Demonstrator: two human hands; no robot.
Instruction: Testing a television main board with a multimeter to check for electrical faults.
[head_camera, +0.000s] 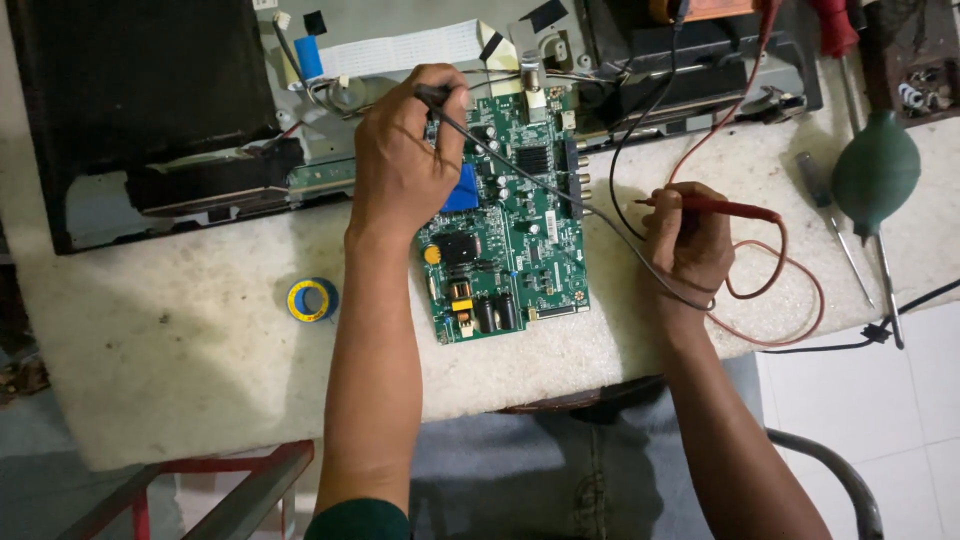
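Observation:
A green circuit board (520, 240) lies on the pale worktop (200, 340). My left hand (400, 165) rests over the board's upper left and grips a black test probe (432, 96), whose black lead (530, 175) runs across the board. My right hand (685, 245) sits on the worktop just right of the board and holds a red test probe (715, 208); its tip points left toward the board's right edge. The red lead (790, 290) loops around the right hand.
A dark flat-panel chassis (150, 110) with a white ribbon cable (400, 48) lies at the back. A yellow-and-blue tape roll (312, 299) sits at the left, a green rubber blower (876, 172) and screwdrivers (835, 225) at the right. The table's front edge meets my knees.

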